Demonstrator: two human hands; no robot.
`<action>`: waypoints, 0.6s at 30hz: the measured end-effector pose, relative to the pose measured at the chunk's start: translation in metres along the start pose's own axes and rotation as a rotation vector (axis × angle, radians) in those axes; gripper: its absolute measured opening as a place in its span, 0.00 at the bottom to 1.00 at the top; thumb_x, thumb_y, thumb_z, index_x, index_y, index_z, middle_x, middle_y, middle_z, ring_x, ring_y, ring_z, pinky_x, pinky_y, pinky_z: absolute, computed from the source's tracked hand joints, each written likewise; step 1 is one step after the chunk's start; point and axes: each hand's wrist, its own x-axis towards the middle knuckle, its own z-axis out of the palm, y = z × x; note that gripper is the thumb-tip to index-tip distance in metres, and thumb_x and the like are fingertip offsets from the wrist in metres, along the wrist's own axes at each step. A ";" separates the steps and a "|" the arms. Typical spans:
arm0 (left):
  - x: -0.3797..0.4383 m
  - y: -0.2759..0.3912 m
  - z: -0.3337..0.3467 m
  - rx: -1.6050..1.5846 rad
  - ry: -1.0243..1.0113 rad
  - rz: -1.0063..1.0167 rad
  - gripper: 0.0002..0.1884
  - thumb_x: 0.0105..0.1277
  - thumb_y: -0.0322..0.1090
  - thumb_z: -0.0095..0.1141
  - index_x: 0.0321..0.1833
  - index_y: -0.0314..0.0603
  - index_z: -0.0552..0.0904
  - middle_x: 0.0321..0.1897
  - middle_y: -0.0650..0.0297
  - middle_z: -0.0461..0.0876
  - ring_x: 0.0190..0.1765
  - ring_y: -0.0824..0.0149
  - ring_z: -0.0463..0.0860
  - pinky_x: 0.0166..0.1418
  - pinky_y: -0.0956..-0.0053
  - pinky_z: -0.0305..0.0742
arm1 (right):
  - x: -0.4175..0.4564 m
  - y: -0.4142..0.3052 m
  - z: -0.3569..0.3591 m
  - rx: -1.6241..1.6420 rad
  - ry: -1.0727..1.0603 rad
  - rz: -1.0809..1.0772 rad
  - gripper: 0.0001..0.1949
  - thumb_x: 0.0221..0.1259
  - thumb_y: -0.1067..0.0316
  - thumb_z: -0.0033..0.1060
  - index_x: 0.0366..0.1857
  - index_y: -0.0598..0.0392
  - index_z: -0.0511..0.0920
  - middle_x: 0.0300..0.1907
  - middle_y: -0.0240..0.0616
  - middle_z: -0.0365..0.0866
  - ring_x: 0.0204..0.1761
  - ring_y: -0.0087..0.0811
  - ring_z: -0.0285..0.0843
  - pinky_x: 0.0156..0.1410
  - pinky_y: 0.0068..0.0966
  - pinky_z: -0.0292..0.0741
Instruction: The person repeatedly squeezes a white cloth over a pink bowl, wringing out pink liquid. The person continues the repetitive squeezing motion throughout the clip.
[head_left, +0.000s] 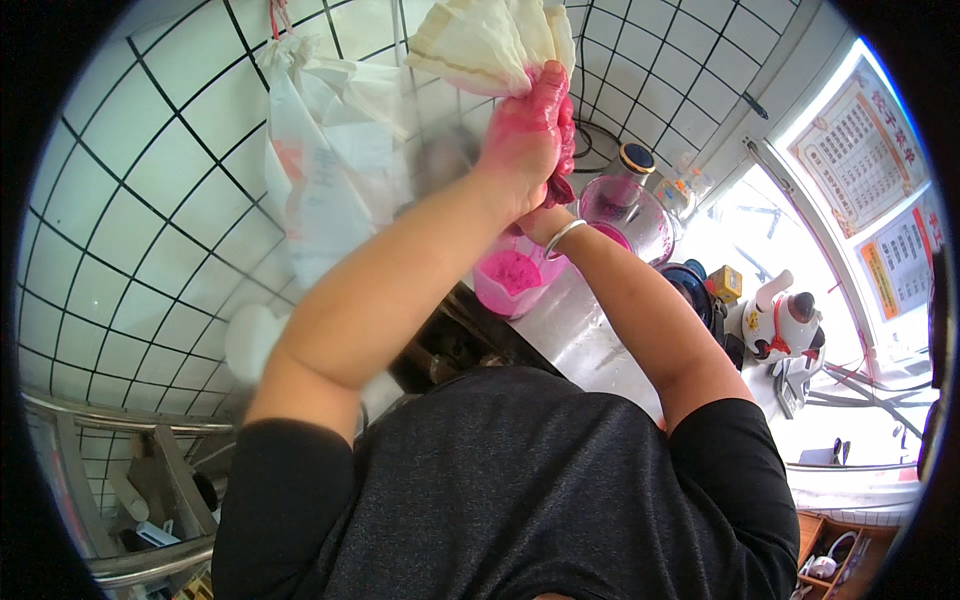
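Note:
My left hand (529, 139), stained pink, is raised and clenched around the gathered neck of a cream cloth (491, 49), whose loose top spreads above the fist. Just below it, my right hand (544, 221), with a silver bangle at the wrist, is mostly hidden; a dark red, wet part of the cloth (559, 192) bulges between the two hands. Under the hands stands a translucent plastic jug (499, 300) with bright pink, frothy liquid (510, 271). A clear bowl or blender jar (637, 217), stained pink inside, is behind my right wrist.
A metal worktop (600, 330) carries the jug. A white plastic bag (322, 150) hangs on the tiled wall at left. To the right are a yellow box (725, 283), a lucky-cat figure (780, 322) and a window with printed sheets (855, 150). A metal rack (165, 465) stands lower left.

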 end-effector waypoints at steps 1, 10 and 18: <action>0.000 0.000 0.001 0.001 -0.001 0.000 0.21 0.52 0.53 0.50 0.17 0.46 0.63 0.08 0.70 0.56 0.11 0.74 0.55 0.16 0.80 0.52 | 0.002 0.007 -0.001 -0.046 -0.014 -0.056 0.08 0.51 0.64 0.47 0.29 0.56 0.68 0.20 0.35 0.71 0.20 0.25 0.68 0.26 0.24 0.67; 0.000 0.000 -0.001 -0.018 -0.009 -0.013 0.20 0.51 0.54 0.50 0.17 0.47 0.62 0.09 0.71 0.56 0.12 0.75 0.55 0.17 0.81 0.52 | 0.001 -0.007 -0.002 -0.280 -0.066 0.150 0.07 0.52 0.63 0.44 0.26 0.55 0.68 0.14 0.33 0.69 0.16 0.26 0.67 0.20 0.24 0.65; -0.007 0.004 0.005 -0.016 -0.054 -0.024 0.20 0.52 0.53 0.50 0.17 0.47 0.62 0.10 0.71 0.56 0.13 0.76 0.55 0.17 0.82 0.51 | 0.007 0.025 -0.001 -0.417 0.108 -0.274 0.07 0.50 0.64 0.45 0.28 0.55 0.67 0.15 0.32 0.68 0.17 0.25 0.67 0.20 0.22 0.64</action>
